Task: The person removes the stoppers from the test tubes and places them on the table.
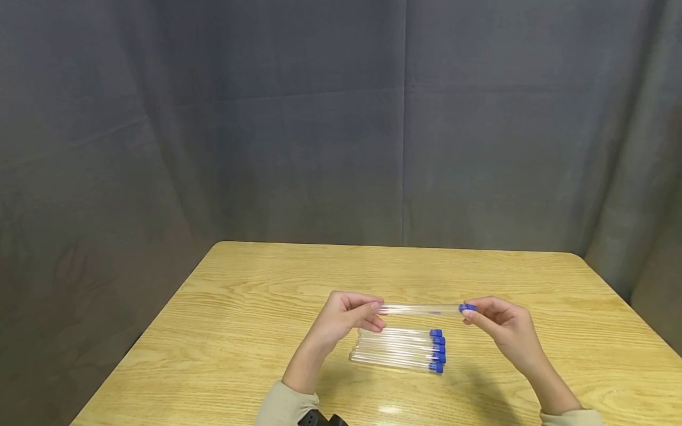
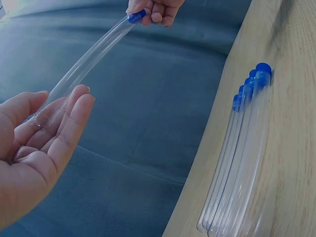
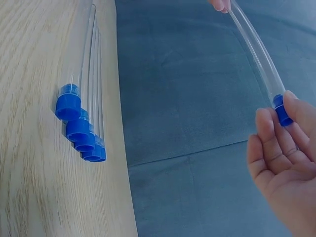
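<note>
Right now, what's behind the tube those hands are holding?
In the head view, wooden table shows through the clear tube. Its blue cap and the fingers hide whatever is behind them.

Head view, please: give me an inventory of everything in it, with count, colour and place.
held tube: one, clear, between both hands
tubes: five, clear, side by side on table
caps: six, blue, one on each tube's right end
table: one, light wood, under the row
curtain: panel count unclear, dark grey, behind table
black object: count unclear, bottom edge by left sleeve
sleeves: two, beige, bottom edge
left hand: one, pinching the tube's uncapped end
right hand: one, pinching its cap
</note>
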The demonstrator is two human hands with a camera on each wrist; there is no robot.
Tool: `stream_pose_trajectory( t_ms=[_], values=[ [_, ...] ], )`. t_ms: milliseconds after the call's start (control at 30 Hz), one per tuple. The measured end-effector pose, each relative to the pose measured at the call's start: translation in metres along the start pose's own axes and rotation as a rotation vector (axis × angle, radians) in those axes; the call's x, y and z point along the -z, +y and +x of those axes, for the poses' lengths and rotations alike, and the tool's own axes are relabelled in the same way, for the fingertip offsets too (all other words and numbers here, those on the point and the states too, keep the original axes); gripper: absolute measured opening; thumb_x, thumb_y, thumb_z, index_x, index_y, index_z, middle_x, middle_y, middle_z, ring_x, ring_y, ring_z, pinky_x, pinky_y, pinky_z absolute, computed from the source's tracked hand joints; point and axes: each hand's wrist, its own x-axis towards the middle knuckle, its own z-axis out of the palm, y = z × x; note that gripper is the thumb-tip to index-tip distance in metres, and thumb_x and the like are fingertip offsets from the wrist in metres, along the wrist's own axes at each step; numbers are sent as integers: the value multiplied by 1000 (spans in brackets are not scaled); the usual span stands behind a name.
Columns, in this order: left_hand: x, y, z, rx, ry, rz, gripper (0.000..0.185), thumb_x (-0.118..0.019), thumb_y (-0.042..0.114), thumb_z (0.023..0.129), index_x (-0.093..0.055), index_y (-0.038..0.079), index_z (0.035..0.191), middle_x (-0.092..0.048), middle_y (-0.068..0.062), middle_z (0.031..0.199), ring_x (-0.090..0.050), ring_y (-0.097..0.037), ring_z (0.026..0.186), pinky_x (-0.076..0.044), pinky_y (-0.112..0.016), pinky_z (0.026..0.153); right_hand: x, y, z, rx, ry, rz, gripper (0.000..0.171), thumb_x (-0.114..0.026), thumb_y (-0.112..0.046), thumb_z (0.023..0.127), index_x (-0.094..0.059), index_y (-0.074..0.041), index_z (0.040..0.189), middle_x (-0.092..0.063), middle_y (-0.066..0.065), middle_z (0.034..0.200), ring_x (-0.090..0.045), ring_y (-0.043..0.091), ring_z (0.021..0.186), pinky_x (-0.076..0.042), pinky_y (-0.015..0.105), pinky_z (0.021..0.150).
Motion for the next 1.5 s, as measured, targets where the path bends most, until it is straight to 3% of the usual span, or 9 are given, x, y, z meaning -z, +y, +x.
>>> stream_pose_trajectory(
  t_ms=[267, 433, 933, 1300, 1500],
  values=[
    [5, 2, -2, -7, -16, -2, 25, -51, 1, 89, -55, -17, 106, -64, -23, 83, -64, -15, 68, -50, -39, 72, 0, 5, 0, 74, -64, 28, 18, -56, 15, 79, -63, 5, 92, -65, 4, 74, -61, 11, 68, -48, 18, 67],
    [9, 1, -3, -9, -23, -3, 26, -51, 1, 89, -54, -18, 106, -63, -24, 86, -64, -15, 69, -50, -39, 72, 2, 7, 1, 96, -104, 49, 20, -53, 15, 81, -63, 5, 95, -65, 7, 76, -61, 11, 72, -47, 17, 72],
    [16, -1, -4, -24, 1, -6, 24, -51, -2, 88, -55, -19, 105, -63, -26, 82, -64, -17, 68, -50, -39, 71, 7, 7, 1, -14, -98, 149, 17, -53, 9, 85, -59, 8, 100, -64, 5, 80, -62, 13, 76, -47, 19, 75],
    [20, -6, -7, -11, -25, 14, 25, -56, -2, 85, -56, -19, 103, -65, -17, 78, -64, -15, 68, -50, -38, 72, 9, 7, -1, -9, -98, 255, 17, -51, 12, 84, -56, 11, 100, -63, 9, 86, -62, 15, 77, -48, 22, 74],
    [21, -7, -8, -1, -37, 17, 24, -56, -2, 84, -56, -18, 103, -65, -19, 80, -64, -16, 69, -50, -38, 73, 10, 8, -1, -13, -102, 287, 18, -50, 14, 84, -55, 11, 101, -64, 5, 87, -62, 16, 77, -48, 22, 74]
  ],
)
